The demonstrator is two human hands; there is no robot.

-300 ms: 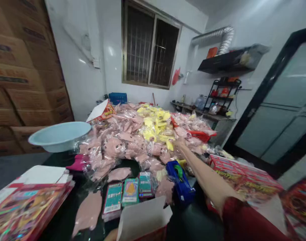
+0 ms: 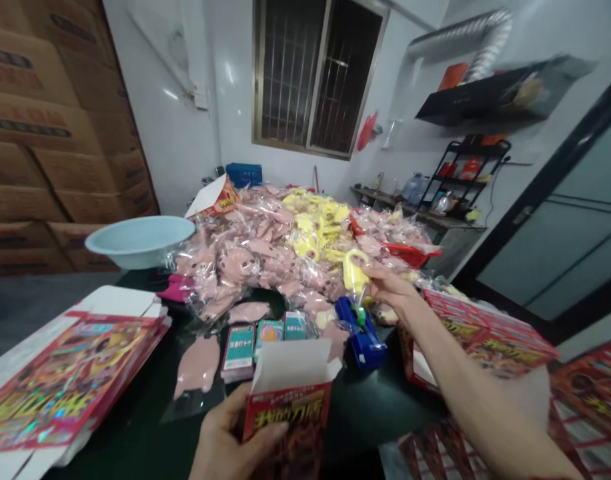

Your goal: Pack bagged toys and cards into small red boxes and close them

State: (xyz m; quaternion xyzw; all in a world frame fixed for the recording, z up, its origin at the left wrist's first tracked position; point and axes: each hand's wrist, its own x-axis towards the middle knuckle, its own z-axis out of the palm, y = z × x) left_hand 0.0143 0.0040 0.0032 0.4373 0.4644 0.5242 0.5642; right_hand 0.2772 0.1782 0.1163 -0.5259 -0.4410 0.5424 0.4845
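My left hand (image 2: 230, 440) grips a small red printed box (image 2: 285, 413) with its white top flap open, low in the middle. My right hand (image 2: 393, 287) reaches forward and pinches a yellow toy in a clear bag (image 2: 354, 270), lifted just off the big heap of pink and yellow bagged toys (image 2: 265, 247). Below that hand a blue tape dispenser (image 2: 361, 333) lies on the dark table (image 2: 135, 427). Three card packs (image 2: 265, 337) lie in a row just beyond the open box.
A stack of flat red printed cartons (image 2: 65, 380) lies at the left. A pale blue basin (image 2: 138, 241) stands at the back left. Red boxes (image 2: 485, 333) are stacked at the right. Brown cartons (image 2: 45, 133) line the left wall. A red basket (image 2: 410, 253) sits behind the heap.
My right hand has pulled back from the heap with a yellow bagged toy. My left hand has raised the red box further into view. The camera has shifted a little.
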